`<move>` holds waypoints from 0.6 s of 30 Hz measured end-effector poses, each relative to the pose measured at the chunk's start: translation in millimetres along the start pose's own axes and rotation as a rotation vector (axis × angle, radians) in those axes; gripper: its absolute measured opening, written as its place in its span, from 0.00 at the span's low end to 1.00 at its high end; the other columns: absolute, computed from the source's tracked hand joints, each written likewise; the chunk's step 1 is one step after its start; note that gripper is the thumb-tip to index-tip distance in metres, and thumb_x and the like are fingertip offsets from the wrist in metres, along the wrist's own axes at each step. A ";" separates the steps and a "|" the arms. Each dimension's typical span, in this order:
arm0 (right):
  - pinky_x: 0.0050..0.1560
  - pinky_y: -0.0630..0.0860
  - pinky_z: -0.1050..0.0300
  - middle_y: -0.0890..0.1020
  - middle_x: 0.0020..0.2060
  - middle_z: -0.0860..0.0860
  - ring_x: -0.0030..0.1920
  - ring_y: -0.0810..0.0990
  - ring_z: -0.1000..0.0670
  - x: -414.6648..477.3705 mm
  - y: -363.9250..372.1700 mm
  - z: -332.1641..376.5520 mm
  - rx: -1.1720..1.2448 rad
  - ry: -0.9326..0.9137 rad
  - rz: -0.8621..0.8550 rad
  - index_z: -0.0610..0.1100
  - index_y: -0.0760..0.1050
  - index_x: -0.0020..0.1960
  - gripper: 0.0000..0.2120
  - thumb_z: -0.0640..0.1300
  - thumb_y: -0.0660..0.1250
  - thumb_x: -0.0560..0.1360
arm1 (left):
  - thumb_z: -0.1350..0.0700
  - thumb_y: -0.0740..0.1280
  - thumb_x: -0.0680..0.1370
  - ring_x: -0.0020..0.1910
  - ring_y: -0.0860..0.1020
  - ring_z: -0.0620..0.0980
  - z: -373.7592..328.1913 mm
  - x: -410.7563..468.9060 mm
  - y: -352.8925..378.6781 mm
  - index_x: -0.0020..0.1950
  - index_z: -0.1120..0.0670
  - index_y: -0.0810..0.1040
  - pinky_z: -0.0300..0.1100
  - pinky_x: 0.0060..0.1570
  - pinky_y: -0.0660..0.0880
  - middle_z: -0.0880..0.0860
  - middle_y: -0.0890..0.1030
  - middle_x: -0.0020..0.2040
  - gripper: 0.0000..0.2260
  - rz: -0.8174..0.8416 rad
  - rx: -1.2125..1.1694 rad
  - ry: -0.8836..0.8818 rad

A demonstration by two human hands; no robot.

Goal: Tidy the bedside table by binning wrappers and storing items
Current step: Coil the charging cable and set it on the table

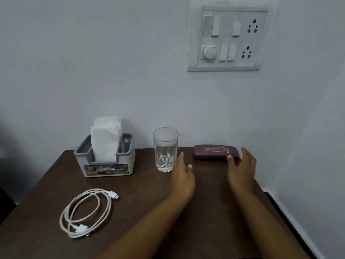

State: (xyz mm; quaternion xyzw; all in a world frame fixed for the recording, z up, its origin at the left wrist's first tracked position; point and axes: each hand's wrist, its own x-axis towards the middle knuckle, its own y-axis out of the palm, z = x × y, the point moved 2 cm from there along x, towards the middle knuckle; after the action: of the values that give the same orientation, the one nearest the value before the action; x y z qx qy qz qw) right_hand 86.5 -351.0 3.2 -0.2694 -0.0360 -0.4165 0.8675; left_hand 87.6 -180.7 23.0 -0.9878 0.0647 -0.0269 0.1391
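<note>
The fingers [246, 153] of the right hand [240, 166] are stretched out straight and close together, with the thumb [230, 158] spread well away from them, so the hand makes a wide fork around the right end of the maroon spectacle case [212, 151]. The thumb tip sits against the case's front edge, and the fingers reach past its right end. From here I cannot tell whether they touch it. Nothing is gripped. The left hand [182, 171] is turned on its edge, its fingers [180, 158] straight and relaxed and its thumb raised. It holds nothing, and hangs just to the right of a cut-glass tumbler [165, 149] without clearly touching it. The case lies flat and closed near the back right of the dark wooden bedside table [149, 202], close to the wall [93, 62], with gold lettering on its lid. The tumbler stands upright between the case and a grey tissue holder [104, 166], which sits at the back left with white tissues [106, 139] standing up out of its middle slot. Nearer the front left, well apart from both hands, a white charging cable [84, 215] lies loosely coiled on the wood, both plugs showing. Both forearms come in from the lower edge. Above the case, a white switch panel [227, 36] with sockets and a dial is set into the wall.
</note>
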 end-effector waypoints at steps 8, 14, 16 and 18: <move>0.71 0.60 0.52 0.68 0.71 0.42 0.71 0.66 0.42 26.6 -6.6 -11.5 -0.040 0.064 0.264 0.42 0.63 0.73 0.20 0.42 0.55 0.81 | 0.70 0.52 0.76 0.67 0.69 0.57 1.1 56.9 41.0 0.69 0.60 0.67 0.48 0.67 0.65 0.59 0.69 0.69 0.22 0.007 0.115 -0.044; 0.70 0.62 0.52 0.69 0.70 0.43 0.70 0.67 0.43 13.0 -11.7 -7.3 -0.036 0.059 0.306 0.42 0.62 0.73 0.21 0.43 0.55 0.81 | 0.69 0.52 0.78 0.70 0.64 0.56 -0.6 47.3 42.2 0.74 0.60 0.60 0.44 0.69 0.61 0.58 0.65 0.73 0.23 0.018 0.144 -0.047; 0.70 0.62 0.52 0.68 0.70 0.43 0.70 0.66 0.43 2.9 -16.3 -6.6 -0.019 0.070 0.303 0.42 0.62 0.73 0.21 0.44 0.56 0.81 | 0.68 0.52 0.79 0.72 0.62 0.55 1.6 38.8 40.5 0.76 0.60 0.56 0.44 0.70 0.59 0.58 0.61 0.75 0.24 0.017 0.159 -0.060; 0.70 0.60 0.53 0.68 0.71 0.43 0.71 0.65 0.44 -8.2 -22.2 -5.4 0.005 0.074 0.294 0.42 0.62 0.73 0.21 0.44 0.56 0.81 | 0.68 0.51 0.79 0.73 0.61 0.55 4.6 26.9 37.3 0.76 0.60 0.54 0.43 0.71 0.57 0.57 0.60 0.75 0.24 0.012 0.165 -0.053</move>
State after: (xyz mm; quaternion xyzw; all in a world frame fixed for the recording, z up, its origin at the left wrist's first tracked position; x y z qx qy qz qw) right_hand 63.9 -359.2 6.0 -0.2541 0.0350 -0.2947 0.9205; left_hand 110.1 -218.6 9.2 -0.9729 0.0646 -0.0053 0.2219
